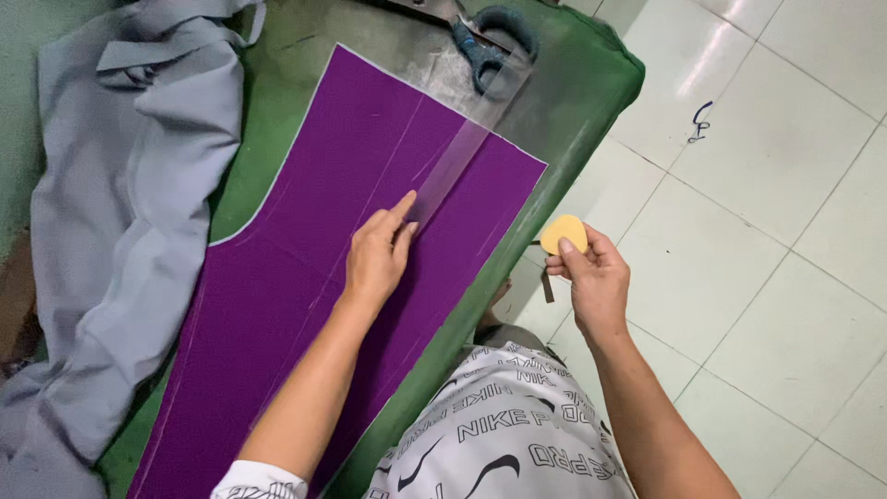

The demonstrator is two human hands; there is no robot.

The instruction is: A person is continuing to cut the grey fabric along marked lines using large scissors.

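Here, the left hand (374, 254) presses a clear ruler (453, 166) flat on purple fabric (305, 277) on the green worktop (573, 83); the right hand (596, 277), off the worktop's edge, pinches yellow chalk (564, 233) in its grip.

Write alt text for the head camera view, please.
A person's left hand presses a clear plastic ruler onto purple fabric on a green table, while the right hand holds a yellow tailor's chalk. Grey cloth lies left; scissors lie at the far end.
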